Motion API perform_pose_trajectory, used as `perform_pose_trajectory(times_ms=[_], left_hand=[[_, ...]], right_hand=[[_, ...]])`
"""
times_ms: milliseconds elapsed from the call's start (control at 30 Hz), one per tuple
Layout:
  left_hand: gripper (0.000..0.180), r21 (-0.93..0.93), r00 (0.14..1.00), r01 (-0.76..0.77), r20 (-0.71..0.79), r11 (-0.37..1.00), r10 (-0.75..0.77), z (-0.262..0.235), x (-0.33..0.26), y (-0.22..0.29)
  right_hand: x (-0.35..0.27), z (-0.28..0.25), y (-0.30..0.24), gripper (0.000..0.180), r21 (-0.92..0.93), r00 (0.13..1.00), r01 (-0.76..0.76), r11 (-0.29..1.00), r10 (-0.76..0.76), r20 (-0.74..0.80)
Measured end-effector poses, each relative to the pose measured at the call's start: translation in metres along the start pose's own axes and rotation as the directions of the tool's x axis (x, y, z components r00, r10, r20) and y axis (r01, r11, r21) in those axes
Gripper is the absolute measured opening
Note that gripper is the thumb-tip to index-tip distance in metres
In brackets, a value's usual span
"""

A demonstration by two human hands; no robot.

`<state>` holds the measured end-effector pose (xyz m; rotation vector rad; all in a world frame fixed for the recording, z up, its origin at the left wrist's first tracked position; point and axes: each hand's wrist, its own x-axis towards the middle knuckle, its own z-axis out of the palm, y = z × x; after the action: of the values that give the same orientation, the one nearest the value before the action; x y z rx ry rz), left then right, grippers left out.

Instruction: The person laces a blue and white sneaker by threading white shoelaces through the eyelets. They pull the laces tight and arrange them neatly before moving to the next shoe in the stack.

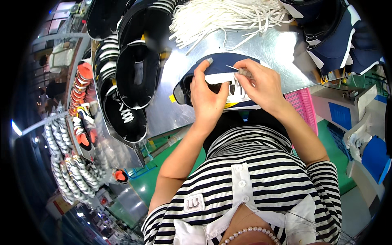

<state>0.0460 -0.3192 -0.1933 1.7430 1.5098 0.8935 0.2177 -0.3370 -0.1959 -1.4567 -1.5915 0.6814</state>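
**Navy shoe (220, 61) under two hands at the metal table's (169, 112) near edge**

Around the table the room shows a green floor (148, 183). Beyond the left edge, coral-lined shoes (79, 92) stand in a row, with a person in pale clothing (62, 57) farther back. The tabletop is shiny and mirrors the light.

Black shoes (125, 87) crowd the left edge, openings upward; the nearest has white lacing inside its opening, and the one behind it shows a grey patch within. Other navy shoes (330, 45) with white trim are stacked at the right end. White laces (228, 20) lie in a loose heap toward the far edge. A pink basket (300, 104) with lattice walls sits just past the near edge, toward the right; its contents cannot be made out.

The navy shoe rests midway along the near edge, a yellow tab (172, 98) at its left end. On it, the left hand (207, 94) spreads thumb and forefinger wide across the opening. The right hand (263, 83) pinches a small pointed tool (244, 72), its thin tip over the shoe.
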Motion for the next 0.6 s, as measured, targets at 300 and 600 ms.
perform_pose_trajectory(times_ms=[300, 600], left_hand=[[0.061, -0.494, 0.842, 0.42, 0.525, 0.761, -0.123, -0.044, 0.017, 0.025], [0.058, -0.444, 0.84, 0.459, 0.5, 0.77, -0.213, -0.039, 0.018, 0.027]], right_hand=[[0.004, 0.005, 0.011, 0.017, 0.057, 0.982, -0.138, 0.989, 0.144, -0.123], [0.006, -0.005, 0.003, 0.026, -0.032, 0.916, 0.401, 0.916, -0.4, 0.018]])
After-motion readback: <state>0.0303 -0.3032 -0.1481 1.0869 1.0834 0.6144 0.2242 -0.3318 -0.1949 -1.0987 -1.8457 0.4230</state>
